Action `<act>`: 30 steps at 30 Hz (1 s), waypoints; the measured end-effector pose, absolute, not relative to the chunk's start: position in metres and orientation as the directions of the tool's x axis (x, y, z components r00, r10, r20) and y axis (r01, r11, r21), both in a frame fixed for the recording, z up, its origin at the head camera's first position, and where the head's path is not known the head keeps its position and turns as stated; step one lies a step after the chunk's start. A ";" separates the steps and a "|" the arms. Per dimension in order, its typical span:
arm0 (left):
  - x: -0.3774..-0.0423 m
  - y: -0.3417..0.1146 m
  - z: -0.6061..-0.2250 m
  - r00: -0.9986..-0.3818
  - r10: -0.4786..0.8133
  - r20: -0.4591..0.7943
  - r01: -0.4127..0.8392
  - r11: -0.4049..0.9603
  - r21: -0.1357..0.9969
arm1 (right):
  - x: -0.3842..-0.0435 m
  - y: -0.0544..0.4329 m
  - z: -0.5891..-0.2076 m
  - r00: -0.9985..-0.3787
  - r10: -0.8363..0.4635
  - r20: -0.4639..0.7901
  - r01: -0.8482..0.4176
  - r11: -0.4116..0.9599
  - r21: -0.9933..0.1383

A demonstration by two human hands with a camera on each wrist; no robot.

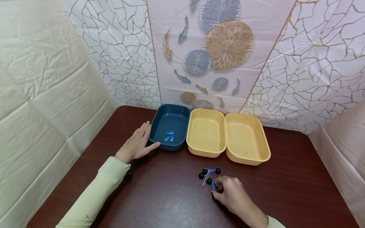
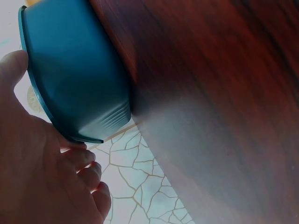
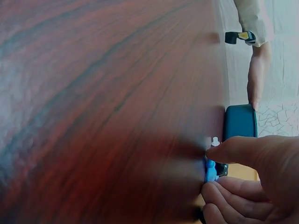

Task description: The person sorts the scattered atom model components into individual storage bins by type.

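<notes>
I see the right hand [image 1: 232, 194] narrowed, thumb and fingers pinching a small bright-blue piece [image 1: 213, 186], a grip that seems to suit something so slight; I can't tell whether it touches the red-brown wooden table [image 1: 171, 186]. The left hand [image 1: 137, 142] is spread wide against the deep-blue rectangular tray [image 1: 171, 120], probably to steady it. Beside the pinch lie glossy black balls [image 1: 218, 171] and thin purple rods [image 1: 206, 178]. Three blue teardrop-shaped pieces [image 1: 171, 138] sit inside the blue tray; two yellow rectangular trays [image 1: 207, 129] stand alongside.
</notes>
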State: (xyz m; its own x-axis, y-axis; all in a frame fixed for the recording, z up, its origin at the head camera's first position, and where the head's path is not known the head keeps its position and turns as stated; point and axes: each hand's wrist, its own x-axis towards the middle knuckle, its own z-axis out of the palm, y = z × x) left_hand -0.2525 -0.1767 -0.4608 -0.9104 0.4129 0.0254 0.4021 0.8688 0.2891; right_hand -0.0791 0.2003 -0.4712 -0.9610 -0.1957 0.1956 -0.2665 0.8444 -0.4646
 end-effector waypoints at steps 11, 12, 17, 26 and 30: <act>-0.252 -0.177 -0.463 -0.914 0.405 0.027 0.395 0.873 0.288 | -0.080 0.193 -0.469 -0.967 -0.176 0.187 -0.237 0.892 -0.386; -0.252 -0.177 -0.463 -0.914 0.405 0.027 0.395 0.873 0.286 | -0.080 0.193 -0.468 -0.966 -0.174 0.188 -0.235 0.895 -0.378; -0.251 -0.177 -0.462 -0.913 0.406 0.028 0.396 0.871 0.290 | -0.080 0.190 -0.467 -0.967 -0.162 0.199 -0.224 0.912 -0.345; -0.251 -0.176 -0.461 -0.913 0.408 0.031 0.398 0.870 0.292 | -0.080 0.189 -0.468 -0.972 -0.123 0.202 -0.189 0.916 -0.353; -0.251 -0.176 -0.460 -0.912 0.409 0.033 0.400 0.869 0.292 | -0.081 0.190 -0.468 -0.973 -0.118 0.201 -0.185 0.915 -0.360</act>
State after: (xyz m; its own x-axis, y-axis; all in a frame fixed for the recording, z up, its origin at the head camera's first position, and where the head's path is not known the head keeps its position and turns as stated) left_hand -0.2507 -0.1755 -0.4601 -0.9120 0.4087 0.0333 0.4000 0.8688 0.2917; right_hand -0.0812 0.1895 -0.4684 -0.9725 -0.1177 0.2008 -0.1850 0.9145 -0.3598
